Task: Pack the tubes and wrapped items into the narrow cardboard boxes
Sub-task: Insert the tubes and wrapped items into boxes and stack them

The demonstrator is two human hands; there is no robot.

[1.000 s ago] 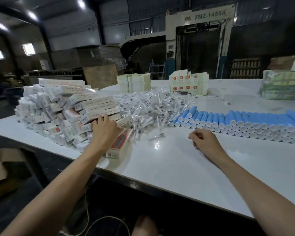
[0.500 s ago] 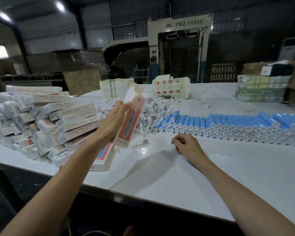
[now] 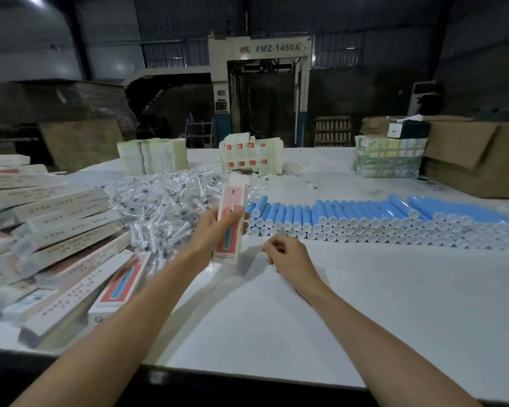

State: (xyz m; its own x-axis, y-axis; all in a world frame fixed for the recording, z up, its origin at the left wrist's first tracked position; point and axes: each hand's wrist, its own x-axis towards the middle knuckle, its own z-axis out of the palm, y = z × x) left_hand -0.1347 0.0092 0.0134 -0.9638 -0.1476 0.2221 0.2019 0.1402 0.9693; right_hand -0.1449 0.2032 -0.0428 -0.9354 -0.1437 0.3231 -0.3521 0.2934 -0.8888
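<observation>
My left hand [image 3: 215,230] grips a narrow cardboard box [image 3: 231,221], white with a red panel, held nearly upright above the white table [image 3: 276,318]. My right hand [image 3: 288,254] rests on the table just to its right, fingers curled in, holding nothing I can see. A heap of clear-wrapped small items [image 3: 165,207] lies behind the held box. Rows of blue tubes with white caps [image 3: 379,218] stretch across the right. A pile of narrow boxes [image 3: 56,230] fills the left, and another red-panel box [image 3: 121,286] lies flat at its edge.
Stacks of flat white cartons [image 3: 152,157] and red-marked cartons [image 3: 252,155] stand at the table's far side. A wrapped bundle [image 3: 390,157] and large brown cardboard boxes [image 3: 476,160] sit at the far right. The table's front edge runs dark below my forearms.
My left hand took a narrow box off the pile and carried it right to the centre, turning it upright. My right hand stayed on the table.
</observation>
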